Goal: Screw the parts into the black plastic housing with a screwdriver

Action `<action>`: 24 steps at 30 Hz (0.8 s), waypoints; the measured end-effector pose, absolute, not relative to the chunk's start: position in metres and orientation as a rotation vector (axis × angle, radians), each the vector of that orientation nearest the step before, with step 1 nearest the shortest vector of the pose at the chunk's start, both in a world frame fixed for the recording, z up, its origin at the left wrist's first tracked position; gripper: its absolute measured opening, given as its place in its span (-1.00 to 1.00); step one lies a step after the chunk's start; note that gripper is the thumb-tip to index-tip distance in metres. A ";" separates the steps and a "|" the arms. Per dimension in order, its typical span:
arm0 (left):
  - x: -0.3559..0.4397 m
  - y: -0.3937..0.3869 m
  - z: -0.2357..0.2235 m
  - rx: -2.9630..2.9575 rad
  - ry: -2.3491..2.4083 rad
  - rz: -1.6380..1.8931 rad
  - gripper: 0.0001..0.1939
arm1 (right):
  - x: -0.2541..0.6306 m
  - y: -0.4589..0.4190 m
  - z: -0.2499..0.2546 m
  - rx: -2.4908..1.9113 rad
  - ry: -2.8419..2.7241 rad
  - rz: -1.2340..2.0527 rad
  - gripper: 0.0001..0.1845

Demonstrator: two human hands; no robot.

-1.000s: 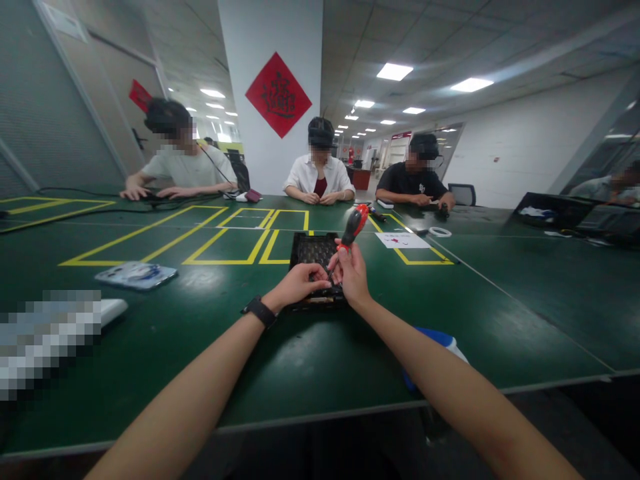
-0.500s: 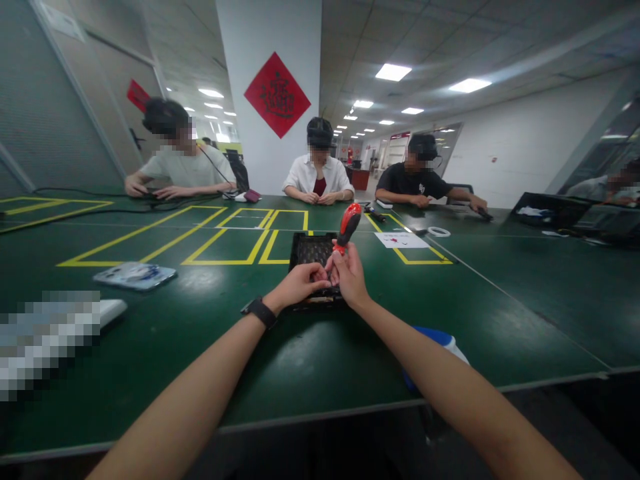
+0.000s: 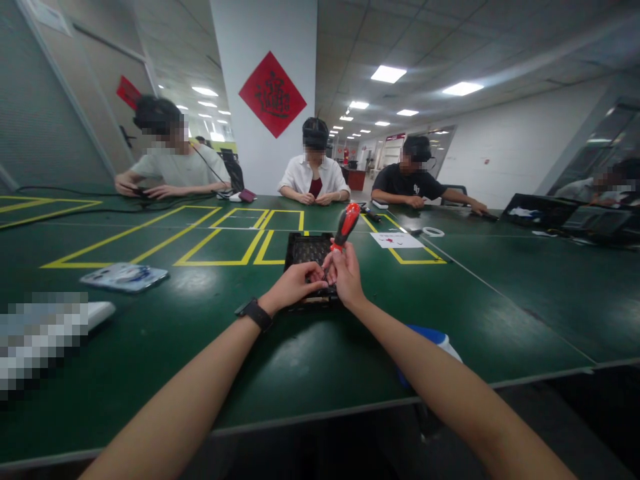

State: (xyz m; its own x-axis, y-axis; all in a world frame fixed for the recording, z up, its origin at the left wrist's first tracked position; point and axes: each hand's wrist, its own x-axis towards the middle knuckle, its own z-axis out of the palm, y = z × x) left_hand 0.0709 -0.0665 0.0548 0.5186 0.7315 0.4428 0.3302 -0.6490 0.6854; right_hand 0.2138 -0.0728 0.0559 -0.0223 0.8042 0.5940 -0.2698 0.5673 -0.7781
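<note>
My right hand (image 3: 347, 275) is closed round a screwdriver with a red and black handle (image 3: 346, 227). The handle points up and leans a little to the right; its shaft runs down between my two hands. My left hand (image 3: 299, 283), with a dark watch on the wrist, has its fingers pinched together beside the lower shaft. What lies in that pinch is too small to tell. Both hands are over the near part of an open black plastic case (image 3: 305, 248) with a patterned inside. The screwdriver's tip is hidden by my fingers.
On the green table (image 3: 210, 373), a phone (image 3: 124, 277) lies to the left. A blue and white object (image 3: 425, 337) sits partly under my right forearm. Beyond the case are a printed sheet (image 3: 397, 240) and a roll of tape (image 3: 433, 232). Several people sit across the table.
The whole view has shifted slightly, so things appear a little farther left. Both hands and the screwdriver keep nearly the same pose over the case.
</note>
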 end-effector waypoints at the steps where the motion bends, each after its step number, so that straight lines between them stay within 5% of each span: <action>1: 0.071 -0.066 0.054 2.242 0.890 0.999 -0.76 | 0.214 -0.073 0.056 -0.513 -1.335 0.922 -0.67; 24: 0.068 -0.063 0.054 2.294 0.782 0.913 -0.79 | 0.215 -0.070 0.055 -0.504 -1.340 0.965 -0.70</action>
State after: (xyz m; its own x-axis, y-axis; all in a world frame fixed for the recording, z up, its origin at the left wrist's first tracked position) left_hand 0.0681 -0.0627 0.0536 0.6012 0.6800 0.4196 0.3102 -0.6826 0.6617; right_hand 0.2149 -0.0702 0.0545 -0.0565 0.8139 0.5783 -0.2910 0.5406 -0.7893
